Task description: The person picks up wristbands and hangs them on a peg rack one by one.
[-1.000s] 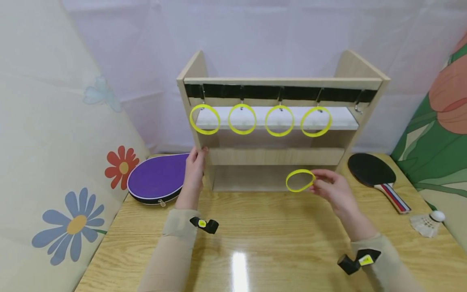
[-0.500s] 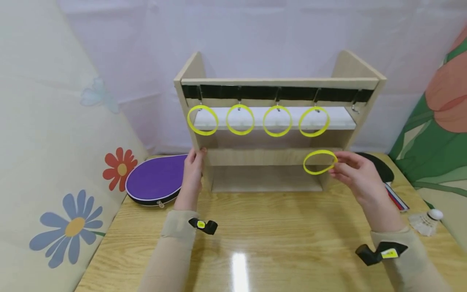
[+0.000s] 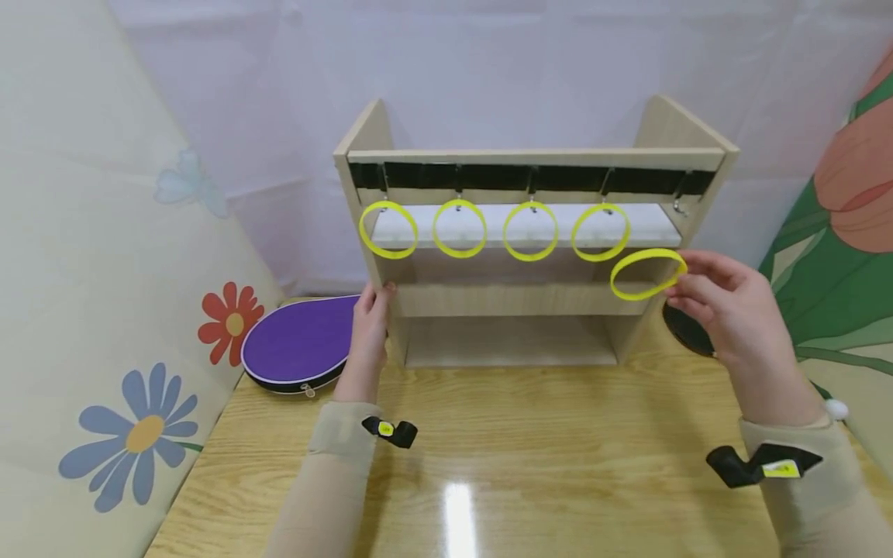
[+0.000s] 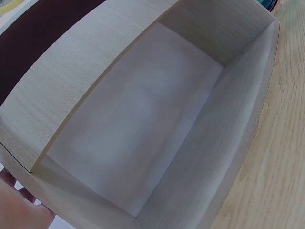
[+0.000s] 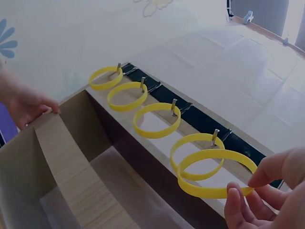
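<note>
My right hand [image 3: 736,314] pinches a yellow ring [image 3: 649,253] at its right side, between thumb and fingers. It is in front of the wooden shelf [image 3: 523,299], below and left of the bare hook [image 3: 679,207] at the far right. Several similar rings hang from the other hooks along the black strip [image 3: 495,177]; one is the second hanging ring [image 3: 459,253]. In the right wrist view the held ring [image 5: 205,192] overlaps the nearest hanging ring [image 5: 190,137]. My left hand [image 3: 370,325] grips the shelf's left side panel, with some fingers hidden behind it.
A purple paddle case [image 3: 300,341] lies left of the shelf on the wooden table [image 3: 502,434]. To the right, a black table tennis paddle [image 3: 687,329] and a shuttlecock [image 3: 836,409] are mostly hidden by my right hand and arm. Patterned cloths flank both sides.
My right hand has carried the yellow ring up and to the right, from low before the shelf to just below the hanging rings. My left hand has stayed on the side panel.
</note>
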`<state>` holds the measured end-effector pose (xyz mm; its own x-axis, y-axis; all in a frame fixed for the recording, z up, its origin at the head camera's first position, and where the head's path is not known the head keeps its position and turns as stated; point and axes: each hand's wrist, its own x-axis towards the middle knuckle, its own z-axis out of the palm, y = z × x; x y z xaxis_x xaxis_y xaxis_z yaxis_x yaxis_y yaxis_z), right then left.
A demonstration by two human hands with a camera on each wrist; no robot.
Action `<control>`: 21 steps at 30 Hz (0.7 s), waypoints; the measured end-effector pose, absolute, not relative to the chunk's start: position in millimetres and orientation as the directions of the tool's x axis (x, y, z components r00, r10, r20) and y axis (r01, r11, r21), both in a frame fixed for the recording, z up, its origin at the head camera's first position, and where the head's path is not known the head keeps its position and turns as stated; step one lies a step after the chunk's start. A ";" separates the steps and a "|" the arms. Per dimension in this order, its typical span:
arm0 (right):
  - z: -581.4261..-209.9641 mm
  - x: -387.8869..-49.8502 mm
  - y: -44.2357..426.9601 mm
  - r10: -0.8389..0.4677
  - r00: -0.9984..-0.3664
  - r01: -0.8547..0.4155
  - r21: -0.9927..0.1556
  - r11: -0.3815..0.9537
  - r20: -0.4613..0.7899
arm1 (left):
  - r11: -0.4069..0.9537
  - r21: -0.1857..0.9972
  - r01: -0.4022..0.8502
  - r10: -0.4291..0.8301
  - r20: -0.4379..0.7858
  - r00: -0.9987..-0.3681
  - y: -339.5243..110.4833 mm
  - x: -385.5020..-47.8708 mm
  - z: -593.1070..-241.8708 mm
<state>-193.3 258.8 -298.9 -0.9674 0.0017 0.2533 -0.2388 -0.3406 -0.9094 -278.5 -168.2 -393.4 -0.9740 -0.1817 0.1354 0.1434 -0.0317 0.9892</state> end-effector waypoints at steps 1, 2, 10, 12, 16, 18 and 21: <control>-296.0 -193.5 259.4 0.008 -0.966 -0.244 -0.906 -0.347 0.257 | -0.032 0.989 0.143 -0.181 0.135 -0.974 -168.3 -278.6 -393.4; -293.4 -193.9 260.1 0.018 -0.966 -0.249 -0.902 -0.353 0.260 | -0.032 0.989 0.142 -0.179 0.134 -0.975 -168.4 -278.6 -393.4; -274.7 -203.4 268.1 0.066 -0.965 -0.254 -0.850 -0.461 0.253 | -0.032 0.991 0.129 -0.168 0.122 -0.978 -168.8 -277.3 -392.3; -270.7 -206.9 269.9 0.078 -0.967 -0.250 -0.849 -0.465 0.242 | -0.032 0.991 0.133 -0.166 0.126 -0.978 -168.6 -277.3 -392.1; -265.3 -212.2 273.1 0.099 -0.971 -0.237 -0.834 -0.498 0.217 | -0.027 0.990 0.138 -0.159 0.132 -0.978 -168.7 -276.9 -391.7; -264.2 -213.9 274.0 0.109 -0.972 -0.236 -0.830 -0.505 0.209 | -0.027 0.990 0.138 -0.152 0.132 -0.980 -169.2 -276.8 -391.9; -263.8 -216.1 275.0 0.117 -0.973 -0.231 -0.831 -0.506 0.199 | -0.028 0.991 0.132 -0.148 0.126 -0.981 -169.4 -276.6 -391.9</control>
<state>-216.1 275.0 -263.8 -0.9728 0.1174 0.1995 -0.2314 -0.5059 -0.8310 -276.6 -169.4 -391.9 -0.9809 -0.1481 0.1262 0.1317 -0.0281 0.9909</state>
